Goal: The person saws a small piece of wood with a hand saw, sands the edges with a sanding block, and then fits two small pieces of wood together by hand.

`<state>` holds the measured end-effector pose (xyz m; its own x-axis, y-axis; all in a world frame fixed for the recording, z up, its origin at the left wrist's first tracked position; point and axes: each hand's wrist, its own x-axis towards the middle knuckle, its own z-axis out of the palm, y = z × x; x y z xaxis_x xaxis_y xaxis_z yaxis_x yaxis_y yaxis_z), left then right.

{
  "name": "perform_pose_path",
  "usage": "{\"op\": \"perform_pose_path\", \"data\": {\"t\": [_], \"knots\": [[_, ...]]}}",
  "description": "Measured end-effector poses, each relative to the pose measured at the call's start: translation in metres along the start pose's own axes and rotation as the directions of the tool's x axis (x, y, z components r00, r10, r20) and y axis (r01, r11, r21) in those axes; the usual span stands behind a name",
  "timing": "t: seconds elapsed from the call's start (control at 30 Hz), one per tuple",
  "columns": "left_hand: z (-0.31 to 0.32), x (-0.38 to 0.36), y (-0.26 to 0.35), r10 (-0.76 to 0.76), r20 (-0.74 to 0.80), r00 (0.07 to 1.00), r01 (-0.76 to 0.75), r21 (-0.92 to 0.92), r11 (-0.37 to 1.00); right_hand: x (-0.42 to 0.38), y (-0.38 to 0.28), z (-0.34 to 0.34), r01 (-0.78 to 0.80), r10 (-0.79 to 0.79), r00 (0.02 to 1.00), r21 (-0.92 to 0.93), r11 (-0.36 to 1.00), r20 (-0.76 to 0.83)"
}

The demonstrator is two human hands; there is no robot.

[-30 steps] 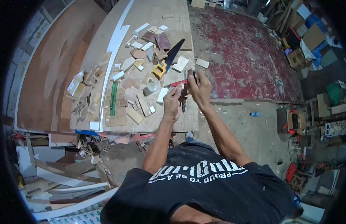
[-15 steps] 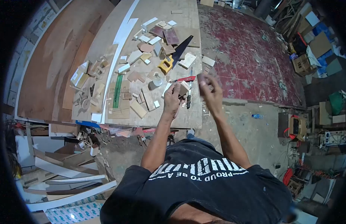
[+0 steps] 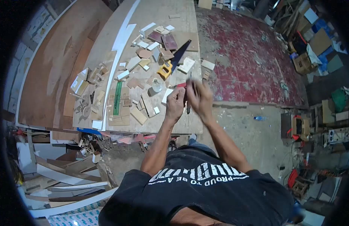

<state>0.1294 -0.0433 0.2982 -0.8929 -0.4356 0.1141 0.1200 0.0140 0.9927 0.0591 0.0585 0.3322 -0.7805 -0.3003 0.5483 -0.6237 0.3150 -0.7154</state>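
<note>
My left hand (image 3: pixel 175 106) is over the near right corner of the workbench, thumb up and fingers curled round a small wooden block. That block showed half a second ago; now the hands mostly cover it. My right hand (image 3: pixel 202 101) is right beside it, smeared by motion, its fingers bent over the same spot. Something dark brown is at its fingertips, too blurred to name. Just beyond the hands lies a red-handled tool (image 3: pixel 181 85), partly covered. A clear jar (image 3: pixel 156 87) stands to the left, and a handsaw (image 3: pixel 165 70) with a yellow handle lies farther off.
Wood offcuts (image 3: pixel 138 116) are scattered over the workbench (image 3: pixel 163 127). A green ruler (image 3: pixel 117 98) lies at the left, near a long white strip (image 3: pixel 123 39). Red flooring (image 3: pixel 242 71) is to the right of the bench. Scrap boards (image 3: pixel 65 169) are piled at lower left.
My right hand has swung left and inward, from apart at the right to close against my left hand. The wooden block in my left hand has become mostly hidden. The view has shifted slightly.
</note>
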Motion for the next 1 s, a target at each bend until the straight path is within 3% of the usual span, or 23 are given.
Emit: {"op": "perform_pose_path", "data": {"t": [0.03, 0.07, 0.1, 0.17, 0.23, 0.3, 0.33, 0.4, 0.43, 0.5, 0.57, 0.63, 0.7, 0.77, 0.8, 0.83, 0.87, 0.93, 0.97, 1.0], "knots": [[0.002, -0.006, -0.002, -0.023, 0.017, 1.000, 0.023, 0.003, 1.000, 0.003, 0.009, -0.002, 0.017, -0.017, 1.000, -0.095, 0.995, 0.001], [0.002, -0.006, -0.002, -0.051, 0.033, 0.998, 0.052, -0.033, 0.998, 0.011, -0.011, -0.006, -0.137, 0.137, 0.990, 0.003, 0.991, -0.015], [0.000, 0.000, 0.001, -0.058, 0.041, 0.997, 0.061, -0.067, 0.996, 0.002, -0.016, -0.003, -0.132, 0.132, 0.991, 0.008, 0.991, -0.021], [0.001, 0.003, -0.001, -0.037, -0.028, 0.999, 0.035, -0.084, 0.996, -0.022, -0.020, 0.002, 0.062, -0.053, 0.992, 0.079, 0.995, -0.114], [0.003, 0.005, -0.011, 0.162, -0.034, 0.986, -0.161, 0.022, 0.987, 0.002, 0.004, 0.001, -0.011, 0.015, 0.997, 0.055, 0.998, -0.072], [-0.002, 0.000, -0.024, 0.000, 0.064, 0.998, -0.002, 0.023, 1.000, 0.032, 0.037, 0.000, -0.047, 0.044, 0.999, -0.184, 0.982, -0.024], [0.005, -0.006, -0.019, 0.062, 0.059, 0.996, -0.065, 0.044, 0.997, 0.034, 0.035, -0.005, -0.046, 0.040, 0.999, -0.179, 0.983, -0.037], [0.008, -0.001, -0.011, 0.129, 0.045, 0.991, -0.134, 0.108, 0.985, 0.035, 0.022, -0.014, -0.324, 0.360, 0.924, 0.236, 0.916, -0.128], [0.004, 0.000, -0.010, 0.127, 0.037, 0.991, -0.130, 0.102, 0.986, 0.024, 0.021, -0.016, -0.323, 0.356, 0.927, 0.230, 0.918, -0.120], [-0.001, 0.003, 0.017, -0.035, -0.006, 0.999, 0.035, -0.077, 0.996, 0.006, 0.013, -0.016, -0.291, 0.421, 0.904, 0.618, 0.730, -0.072], [-0.001, 0.005, 0.022, -0.011, -0.030, 0.999, 0.006, -0.161, 0.987, -0.012, -0.001, -0.016, -0.306, 0.366, 0.930, 0.607, 0.733, 0.027], [-0.004, 0.006, 0.026, -0.123, 0.054, 0.991, 0.133, -0.292, 0.947, -0.018, 0.009, -0.008, -0.281, 0.352, 0.936, 0.621, 0.732, 0.009], [-0.004, 0.006, 0.030, -0.147, 0.056, 0.987, 0.158, -0.300, 0.941, -0.017, 0.009, -0.011, -0.314, 0.369, 0.929, 0.610, 0.728, 0.039], [-0.006, 0.007, 0.031, -0.161, 0.074, 0.984, 0.172, -0.188, 0.967, -0.016, 0.003, -0.013, -0.349, 0.384, 0.920, 0.603, 0.718, 0.076], [-0.005, 0.011, 0.026, -0.162, 0.072, 0.984, 0.173, -0.188, 0.967, -0.015, -0.003, -0.014, -0.227, 0.231, 0.972, 0.373, 0.900, 0.036], [-0.003, 0.016, 0.017, -0.074, -0.002, 0.997, 0.073, -0.090, 0.993, -0.015, -0.008, -0.016, -0.069, 0.065, 0.997, 0.111, 0.991, 0.040], [-0.001, 0.017, 0.016, 0.023, -0.065, 0.998, -0.022, 0.020, 1.000, -0.019, -0.027, -0.015, -0.037, 0.040, 0.998, 0.074, 0.997, -0.046], [0.000, 0.019, 0.015, 0.066, -0.072, 0.995, -0.062, 0.056, 0.996, -0.008, -0.025, -0.013, -0.031, 0.032, 0.998, 0.026, 0.999, -0.046], [0.003, 0.014, 0.014, 0.086, -0.069, 0.994, -0.080, 0.086, 0.993, -0.005, -0.022, -0.014, -0.045, 0.044, 0.998, -0.035, 0.998, -0.040], [0.004, 0.010, 0.020, 0.033, -0.048, 0.998, -0.027, 0.108, 0.994, 0.010, -0.013, -0.008, 0.036, -0.039, 0.992, -0.027, 0.999, -0.116]]}}
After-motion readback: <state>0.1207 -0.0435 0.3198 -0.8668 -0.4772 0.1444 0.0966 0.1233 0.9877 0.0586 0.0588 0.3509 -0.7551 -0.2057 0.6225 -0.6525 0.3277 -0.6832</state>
